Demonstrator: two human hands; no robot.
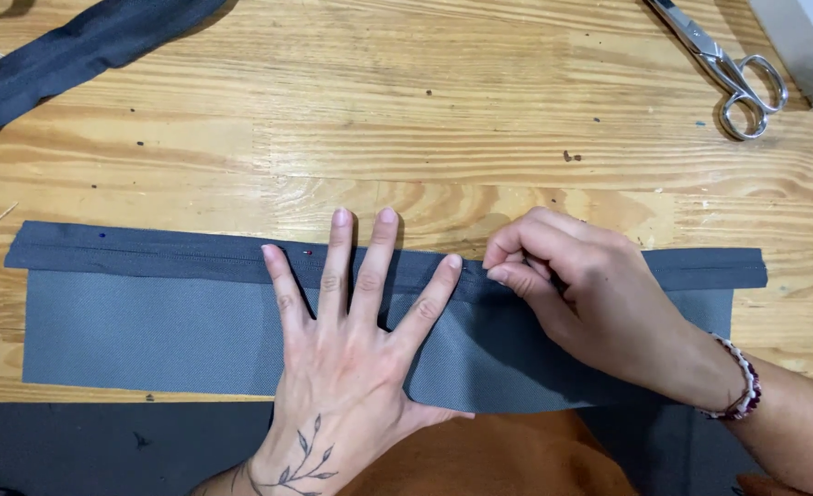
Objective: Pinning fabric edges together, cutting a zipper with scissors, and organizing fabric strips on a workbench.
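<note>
Wooden table (480, 110): left hand (351, 340) is lying flat and open on grey fabric (149, 331); right hand (581, 294) is pinching the folded edge, partly pinned, right end unpinned.

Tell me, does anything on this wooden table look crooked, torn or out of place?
Nothing stands out. The grey rectangular fabric panel lies flat under the left hand; the right hand pinches its darker folded top edge. Silver metal scissors lie shut nearby.

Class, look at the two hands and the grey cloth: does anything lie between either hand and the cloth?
Nothing visible does. The left hand lies flat on the grey cloth, and the right hand pinches its folded dark edge. The scissors lie apart on the wooden table.
</note>
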